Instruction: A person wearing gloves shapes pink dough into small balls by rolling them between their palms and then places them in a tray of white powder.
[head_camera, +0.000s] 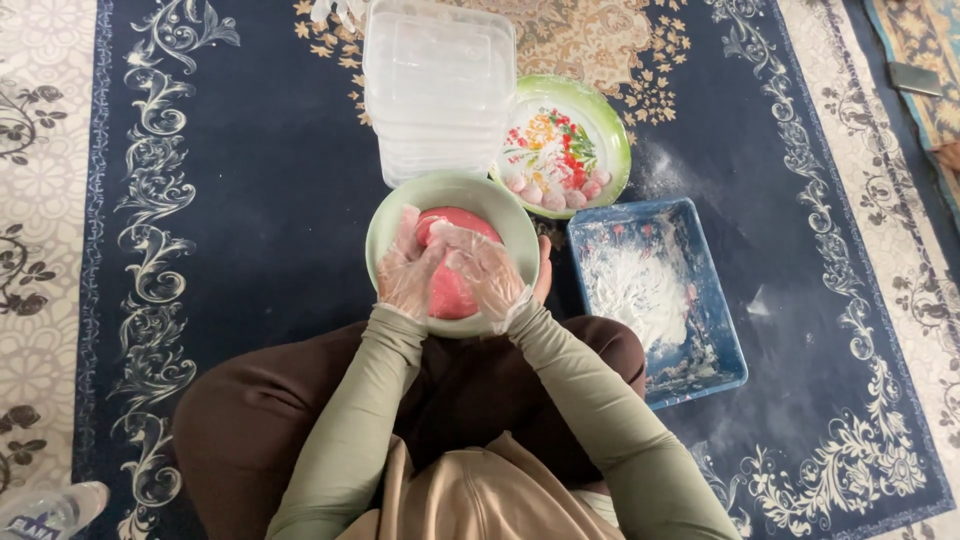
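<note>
While seated on the rug (250, 180) | bowl (395, 215) at knees, within reach | left hand (408, 268) and right hand (487, 272), gloved, each grip pressed onto pink dough (452, 292) inside | floured tray (700, 300), plate (610, 130) nearby.

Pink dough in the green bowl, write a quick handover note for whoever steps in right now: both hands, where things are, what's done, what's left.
Left hand: in a clear plastic glove, pressed on the pink dough lump inside the round pale green bowl, which is at the knees.
Right hand: gloved too, working the same lump from the other side.
Blue rectangular tray dusted with white flour sits to the right.
Green-rimmed floral plate behind the bowl holds a row of small pink dough balls: that part is done.
Stack of clear plastic lidded containers at the back.
Left: most of the dough is still one lump.
</note>
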